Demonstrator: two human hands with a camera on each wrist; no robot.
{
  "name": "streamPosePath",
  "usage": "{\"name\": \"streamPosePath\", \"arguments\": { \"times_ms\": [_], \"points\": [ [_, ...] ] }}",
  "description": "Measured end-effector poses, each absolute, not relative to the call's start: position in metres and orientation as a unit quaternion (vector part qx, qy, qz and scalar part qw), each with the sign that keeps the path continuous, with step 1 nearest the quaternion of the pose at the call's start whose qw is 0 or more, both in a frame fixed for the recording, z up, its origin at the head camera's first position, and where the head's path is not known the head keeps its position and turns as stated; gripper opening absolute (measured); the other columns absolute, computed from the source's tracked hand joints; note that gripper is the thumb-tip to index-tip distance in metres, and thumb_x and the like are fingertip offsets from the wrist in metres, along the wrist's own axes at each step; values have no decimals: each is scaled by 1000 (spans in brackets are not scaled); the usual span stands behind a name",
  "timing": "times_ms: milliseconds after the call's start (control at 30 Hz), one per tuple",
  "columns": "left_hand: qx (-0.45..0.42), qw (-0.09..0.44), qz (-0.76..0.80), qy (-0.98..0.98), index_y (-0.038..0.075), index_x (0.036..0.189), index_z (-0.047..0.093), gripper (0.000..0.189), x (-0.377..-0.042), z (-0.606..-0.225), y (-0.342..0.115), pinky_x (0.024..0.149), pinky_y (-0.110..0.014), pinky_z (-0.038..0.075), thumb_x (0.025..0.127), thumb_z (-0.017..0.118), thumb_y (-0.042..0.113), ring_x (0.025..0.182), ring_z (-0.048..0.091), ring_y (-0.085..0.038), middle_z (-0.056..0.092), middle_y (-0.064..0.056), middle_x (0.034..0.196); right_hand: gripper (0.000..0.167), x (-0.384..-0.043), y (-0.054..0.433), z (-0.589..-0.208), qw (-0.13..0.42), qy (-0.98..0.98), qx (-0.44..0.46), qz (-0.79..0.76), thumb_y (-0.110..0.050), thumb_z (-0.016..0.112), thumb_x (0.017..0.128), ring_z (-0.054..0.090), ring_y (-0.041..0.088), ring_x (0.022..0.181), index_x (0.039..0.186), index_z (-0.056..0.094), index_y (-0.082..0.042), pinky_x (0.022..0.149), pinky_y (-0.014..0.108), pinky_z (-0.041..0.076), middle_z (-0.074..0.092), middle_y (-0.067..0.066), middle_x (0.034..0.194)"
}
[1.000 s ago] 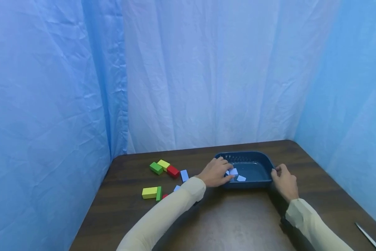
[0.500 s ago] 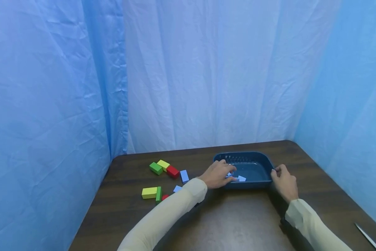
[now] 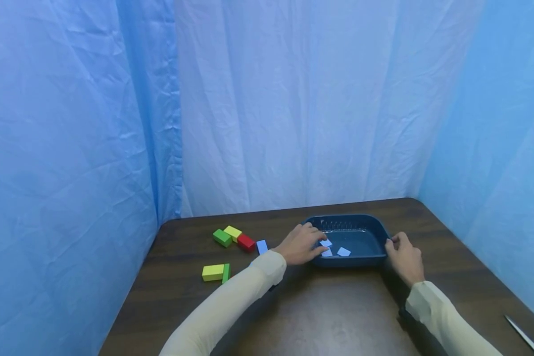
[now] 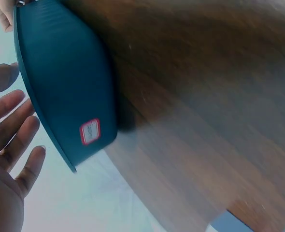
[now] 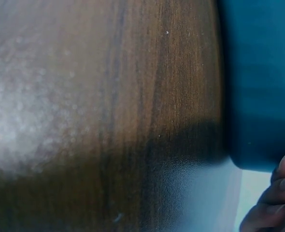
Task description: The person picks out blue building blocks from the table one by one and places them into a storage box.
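A dark blue plastic tray (image 3: pixel 356 260) stands toward the back right of the table. Several light blue blocks (image 3: pixel 344 251) lie inside it, grouped toward its left and front. My left hand (image 3: pixel 299 245) reaches over the tray's left rim, close to those blocks. Its fingers (image 4: pixel 18 137) are spread with nothing between them in the left wrist view. At the opposite end, my right hand (image 3: pixel 404 258) pinches the tray's right rim. The right wrist view shows its bent fingers (image 5: pixel 280 195) at the tray's corner.
Left of the tray lie green (image 3: pixel 222 238), yellow (image 3: pixel 213 273) and red (image 3: pixel 246 243) blocks, plus a light blue block (image 3: pixel 262 246) partly behind the left sleeve. A thin silvery object (image 3: pixel 522 333) rests near the right table edge. Curtains (image 3: pixel 302 104) surround the table.
My left hand has drawn slightly back to the left and come off the light blue blocks, uncovering more of them in the tray. The right hand keeps its place on the rim.
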State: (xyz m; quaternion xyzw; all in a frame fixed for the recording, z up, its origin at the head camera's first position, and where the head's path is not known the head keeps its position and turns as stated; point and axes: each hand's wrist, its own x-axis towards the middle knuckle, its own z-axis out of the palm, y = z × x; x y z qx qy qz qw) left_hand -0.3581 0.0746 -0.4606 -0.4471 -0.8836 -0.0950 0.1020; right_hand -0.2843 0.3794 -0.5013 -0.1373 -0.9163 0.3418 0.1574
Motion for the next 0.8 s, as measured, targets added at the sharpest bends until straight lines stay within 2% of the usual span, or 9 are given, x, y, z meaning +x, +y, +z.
{"name": "streamPosePath", "arguments": {
  "times_ms": [333,533,800],
  "points": [
    [-448,91,-116,-882,20,124,73,34,-359,-462,52,91,-20,44,101,65,44,100,53,-7,70,10,119,32,-283,381,-500,163,-920,-132,332,-32,45,106,58,35,75,116,52,-2,63,41,42,65,24,96],
    [-432,100,-104,-890,24,123,72,33,-363,-464,40,92,-20,44,101,63,47,103,53,-6,68,11,121,33,-286,381,-499,160,-920,-135,332,-32,44,107,58,35,76,117,52,-2,63,42,41,64,25,98],
    [-427,82,-113,-893,22,125,71,34,-363,-466,20,95,-23,45,101,64,45,107,54,-8,67,9,124,34,-284,379,-498,146,-919,-143,337,-32,45,107,58,36,77,119,51,-1,63,43,43,63,26,100]
  ]
}}
